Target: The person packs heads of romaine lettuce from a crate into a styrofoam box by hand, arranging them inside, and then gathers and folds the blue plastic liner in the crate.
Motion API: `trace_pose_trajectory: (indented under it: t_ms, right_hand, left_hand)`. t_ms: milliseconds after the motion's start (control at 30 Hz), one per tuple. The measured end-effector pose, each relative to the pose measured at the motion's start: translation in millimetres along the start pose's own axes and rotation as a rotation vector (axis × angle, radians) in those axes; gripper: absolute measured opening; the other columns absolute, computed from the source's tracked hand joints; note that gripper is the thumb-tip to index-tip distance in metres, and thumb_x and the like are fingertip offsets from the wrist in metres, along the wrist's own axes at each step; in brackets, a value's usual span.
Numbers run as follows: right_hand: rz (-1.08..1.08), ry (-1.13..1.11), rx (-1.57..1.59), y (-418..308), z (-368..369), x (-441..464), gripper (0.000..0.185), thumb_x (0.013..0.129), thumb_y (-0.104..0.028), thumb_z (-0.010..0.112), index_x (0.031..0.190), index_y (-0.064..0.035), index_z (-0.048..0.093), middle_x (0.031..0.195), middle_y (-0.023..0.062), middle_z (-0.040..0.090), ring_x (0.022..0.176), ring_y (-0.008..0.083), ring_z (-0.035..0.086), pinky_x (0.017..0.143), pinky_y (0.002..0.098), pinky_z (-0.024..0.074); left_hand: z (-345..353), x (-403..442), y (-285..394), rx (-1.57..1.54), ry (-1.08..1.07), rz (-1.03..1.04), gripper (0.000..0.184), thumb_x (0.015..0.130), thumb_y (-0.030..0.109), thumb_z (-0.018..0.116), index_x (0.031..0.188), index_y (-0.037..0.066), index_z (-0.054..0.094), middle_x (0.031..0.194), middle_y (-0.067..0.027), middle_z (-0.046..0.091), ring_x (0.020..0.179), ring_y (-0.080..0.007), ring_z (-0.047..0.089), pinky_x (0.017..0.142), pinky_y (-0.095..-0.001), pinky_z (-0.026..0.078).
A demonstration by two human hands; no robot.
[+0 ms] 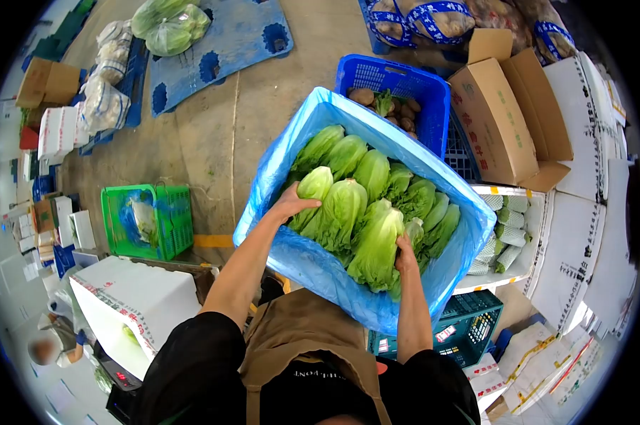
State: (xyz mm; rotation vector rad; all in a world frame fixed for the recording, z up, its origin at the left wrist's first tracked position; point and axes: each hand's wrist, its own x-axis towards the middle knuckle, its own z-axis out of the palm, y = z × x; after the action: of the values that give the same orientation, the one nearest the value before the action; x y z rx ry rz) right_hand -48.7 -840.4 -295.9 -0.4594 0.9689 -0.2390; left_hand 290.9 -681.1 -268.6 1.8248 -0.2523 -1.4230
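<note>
A crate lined with a blue plastic bag (267,212) is in front of me, filled with rows of green romaine lettuce (372,176). My left hand (292,204) grips a lettuce head (316,183) at the crate's left side, its thumb lying across the leaves. On the right, my right hand (406,256) holds a larger lettuce head (378,244) near its pale base end. That head rests on the others, its leafy end toward me. Some fingers of both hands are hidden behind the leaves.
A blue crate of brown root vegetables (433,106) stands behind the lined crate. To the right are an open cardboard box (497,120) and a white foam box of net-wrapped produce (540,212). A green crate (178,219) and white box (139,297) sit left. A person (58,333) is at far left.
</note>
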Motion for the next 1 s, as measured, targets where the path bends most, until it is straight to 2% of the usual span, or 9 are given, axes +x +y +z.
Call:
trace_pose_trajectory:
  t_ms: [133, 233, 333, 467, 533, 633, 667, 867, 1000]
  right_hand:
    - [-0.038, -0.084, -0.079, 4.4, -10.1, -10.9, 0.094, 0.065, -0.036, 0.081, 0.142, -0.0073, 0.034, 0.129, 0.011, 0.054, 0.112, 0.0277, 0.057, 0.092, 0.0414, 0.0503]
    - [-0.075, -0.031, -0.034, 20.0, -14.5, 12.1, 0.074, 0.074, -0.036, 0.073, 0.135, -0.0062, 0.043, 0.124, 0.0101, 0.057, 0.11, 0.0273, 0.058, 0.094, 0.0413, 0.0495]
    - [-0.048, 0.009, 0.021, 18.5, -13.1, 9.4, 0.07, 0.075, -0.035, 0.071, 0.133, -0.0067, 0.045, 0.123, 0.0106, 0.057, 0.109, 0.0275, 0.058, 0.092, 0.0421, 0.0501]
    - [-0.15, -0.088, -0.014, 24.0, -23.8, -5.4, 0.064, 0.081, -0.031, 0.065, 0.136, -0.0078, 0.043, 0.126, 0.0107, 0.056, 0.113, 0.0284, 0.055, 0.095, 0.0444, 0.0475]
    - [-0.113, 0.048, 0.093, 18.6, -11.4, -17.6, 0.056, 0.085, -0.025, 0.061, 0.136, -0.0099, 0.043, 0.126, 0.011, 0.055, 0.113, 0.0292, 0.055, 0.093, 0.0456, 0.0485]
    - [-0.014, 0.219, 0.161, -5.1, 5.5, -29.7, 0.056, 0.087, -0.03, 0.059, 0.136, -0.008, 0.044, 0.133, 0.0138, 0.051, 0.116, 0.0322, 0.053, 0.092, 0.0511, 0.048]
    - [-0.141, 0.084, 0.133, -7.0, -8.2, -28.2, 0.056, 0.087, -0.031, 0.059, 0.136, -0.0067, 0.044, 0.132, 0.0151, 0.052, 0.115, 0.0329, 0.054, 0.092, 0.0525, 0.048]
    - [-0.254, -0.198, -0.19, -94.7, 159.4, -38.8, 0.056, 0.085, -0.033, 0.061, 0.133, -0.0062, 0.048, 0.125, 0.0147, 0.058, 0.109, 0.0303, 0.059, 0.091, 0.0494, 0.0497]
    - [-0.252, -0.426, -0.371, -107.4, 306.4, -31.3, 0.056, 0.085, -0.033, 0.061, 0.133, -0.0061, 0.048, 0.124, 0.0147, 0.058, 0.109, 0.0301, 0.059, 0.091, 0.0491, 0.0499]
  left_hand:
    - [-7.6, -28.4, 9.7, -0.05, -0.031, -0.014, 0.083, 0.064, 0.023, 0.087, 0.131, 0.0, 0.044, 0.126, -0.0118, 0.055, 0.115, -0.0219, 0.052, 0.098, -0.034, 0.041]
    - [-8.2, -26.2, -6.6, -0.154, -0.076, 0.005, 0.087, 0.063, 0.023, 0.088, 0.133, 0.0, 0.042, 0.126, -0.0118, 0.054, 0.117, -0.0218, 0.051, 0.101, -0.0345, 0.039]
    - [9.1, -25.2, -13.9, -0.17, 0.006, 0.069, 0.096, 0.06, 0.021, 0.09, 0.137, -0.001, 0.036, 0.129, -0.0128, 0.052, 0.119, -0.0227, 0.049, 0.104, -0.0348, 0.037]
    - [15.8, -34.7, -17.4, -0.203, -0.005, 0.236, 0.1, 0.055, 0.021, 0.092, 0.136, -0.002, 0.037, 0.128, -0.0128, 0.052, 0.119, -0.0221, 0.049, 0.103, -0.035, 0.037]
    - [19.1, -44.9, -8.0, -0.22, 0.024, 0.303, 0.092, 0.058, 0.014, 0.09, 0.134, 0.0, 0.04, 0.128, -0.0103, 0.052, 0.118, -0.0191, 0.049, 0.101, -0.0347, 0.04]
    - [13.7, -69.1, 28.8, -0.095, 0.08, 0.456, 0.094, 0.057, 0.02, 0.091, 0.134, 0.0, 0.041, 0.129, -0.0109, 0.051, 0.12, -0.0203, 0.047, 0.104, -0.0341, 0.037]
    - [11.0, -72.6, 36.3, -0.102, 0.075, 0.539, 0.096, 0.056, 0.023, 0.09, 0.135, 0.0, 0.04, 0.13, -0.0123, 0.051, 0.12, -0.0217, 0.047, 0.104, -0.0342, 0.037]
    - [-49.4, -170.5, 123.8, -0.034, 0.313, 0.729, 0.099, 0.055, 0.022, 0.088, 0.137, 0.002, 0.035, 0.129, -0.0177, 0.052, 0.121, -0.0281, 0.049, 0.103, -0.0367, 0.039]
    - [-119.3, -255.3, 144.5, -0.18, 0.515, 0.913, 0.102, 0.054, 0.022, 0.089, 0.138, 0.004, 0.033, 0.128, -0.0167, 0.052, 0.119, -0.0276, 0.05, 0.102, -0.0369, 0.039]
